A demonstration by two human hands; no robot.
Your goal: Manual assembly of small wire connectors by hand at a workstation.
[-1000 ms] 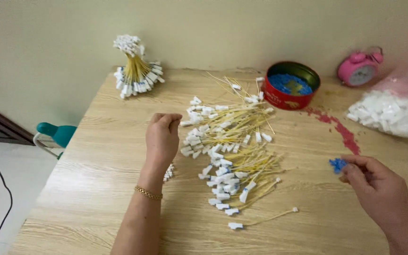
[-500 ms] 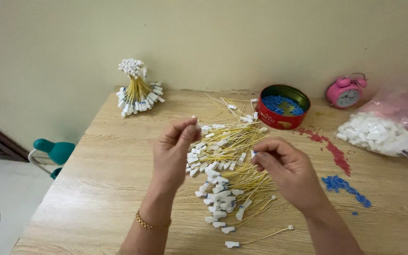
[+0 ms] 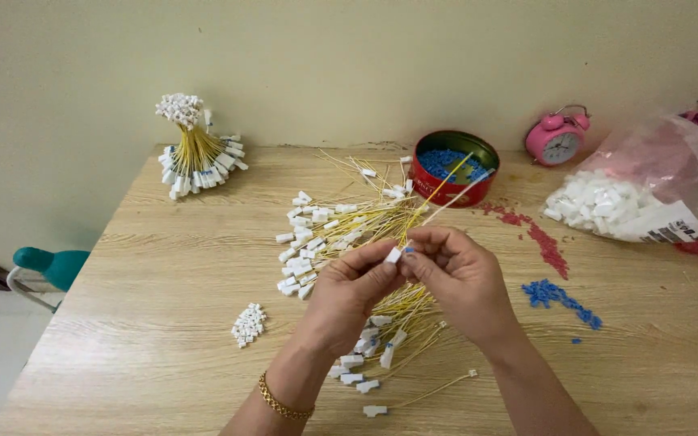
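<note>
**Both hands meet on one yellow tie, above the pile**

Your left hand (image 3: 349, 295) and your right hand (image 3: 458, 278) are together over the middle of the wooden table (image 3: 147, 323), fingertips almost touching. The left thumb and forefinger are pinched shut on the white end piece (image 3: 394, 255) of one yellow tie (image 3: 438, 194). The right fingertips are closed just beside it, and a small blue piece (image 3: 408, 251) shows between them, touching or nearly touching the white end; I cannot tell which.

The tie's long axis runs from your fingers away and to the right, up toward the red tin (image 3: 454, 167) of blue pieces at the far side. So the white end lies to the left of your right fingertips, and the left hand is the one that has it.

Under your hands lies the loose pile of ties (image 3: 341, 226), spread from near to far. To the near left is a small heap of white pieces (image 3: 248, 324). At the far left stands a tied bundle (image 3: 195, 157). On the right are scattered blue beads (image 3: 559, 295), a red spill (image 3: 539, 238), a plastic bag of white pieces (image 3: 632, 202), and a pink alarm clock (image 3: 557, 139) by the wall.
</note>
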